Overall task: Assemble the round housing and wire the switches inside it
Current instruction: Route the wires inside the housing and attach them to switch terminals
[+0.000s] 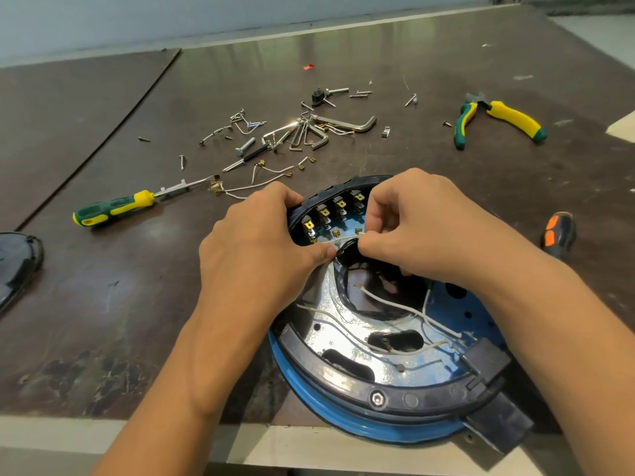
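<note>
Head view
Writing: too small or blurred for us to read anywhere.
Housing (309, 396): blue and round, it lies open on the table (103, 304) and its near side juts past the table's front edge.
Switches (340, 209): we see a row of them set along the far rim inside the housing, brass tabs up.
Left hand (261, 249): fingers curl over the housing's far-left rim, and the thumb lies against the wire (340, 239).
Right hand (422, 231): it pinches the white wire just below the switches.
Open room: we see bare tabletop to the left of the housing and at far right.
Clutter beyond: screwdriver (113, 209) far left, screws (240, 128) and hex keys (309, 132) straight ahead, pliers (498, 120) far right.
Close by: an orange handle (558, 231) lies right of the housing, and a dark cover (17, 262) sits at the left border.
</note>
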Motion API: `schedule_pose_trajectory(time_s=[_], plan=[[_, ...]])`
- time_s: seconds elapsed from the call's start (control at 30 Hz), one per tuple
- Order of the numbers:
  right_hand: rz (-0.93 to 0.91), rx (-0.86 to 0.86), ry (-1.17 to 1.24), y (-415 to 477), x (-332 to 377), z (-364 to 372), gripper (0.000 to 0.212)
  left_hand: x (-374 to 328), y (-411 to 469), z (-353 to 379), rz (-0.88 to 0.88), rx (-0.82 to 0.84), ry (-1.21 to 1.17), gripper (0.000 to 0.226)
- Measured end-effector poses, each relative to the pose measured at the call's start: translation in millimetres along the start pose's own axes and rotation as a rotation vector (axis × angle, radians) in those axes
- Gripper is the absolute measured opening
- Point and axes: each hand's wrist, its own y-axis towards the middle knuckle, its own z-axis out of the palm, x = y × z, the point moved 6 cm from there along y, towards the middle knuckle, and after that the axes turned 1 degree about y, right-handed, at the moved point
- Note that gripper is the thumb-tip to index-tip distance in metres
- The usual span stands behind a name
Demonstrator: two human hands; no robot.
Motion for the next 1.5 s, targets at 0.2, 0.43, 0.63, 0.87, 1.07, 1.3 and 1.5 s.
schedule_pose_trajectory(time_s=[0.2, 0.43, 0.63, 0.87, 1.07, 1.3, 1.5], plan=[[0.021, 0.017, -0.004, -0.8, -0.4, -0.1, 0.017, -0.4, 0.7, 0.9, -0.006, 0.007, 0.004, 0.064], [0.028, 0.011, -0.011, -0.1, -1.8, -1.0, 0.014, -1.1, 0.0, 0.5, 0.007, 0.032, -0.017, 0.069], [0.022, -0.020, -0.056, 0.8, -2.8, -2.5, 0.015, -1.4, -0.7, -1.8, 0.024, 0.014, -0.038, 0.067], [-0.003, -0.084, -0.081, 1.1, -1.4, -4.9, 0.020, 0.7, 1.1, -0.3, 0.014, 0.035, -0.023, 0.062], [-0.010, -0.113, -0.055, 0.7, -0.3, -8.4, 0.013, 0.3, 1.1, 0.9, 0.005, 0.021, -0.002, 0.062], [-0.009, -0.095, -0.055, 0.9, 0.4, -7.2, 0.015, -0.5, 0.2, 1.3, 0.001, 0.009, 0.004, 0.063], [-0.022, -0.119, -0.049, 0.8, 1.2, -8.3, 0.014, -2.0, 4.5, -0.4, 0.011, -0.002, 0.066, 0.069]])
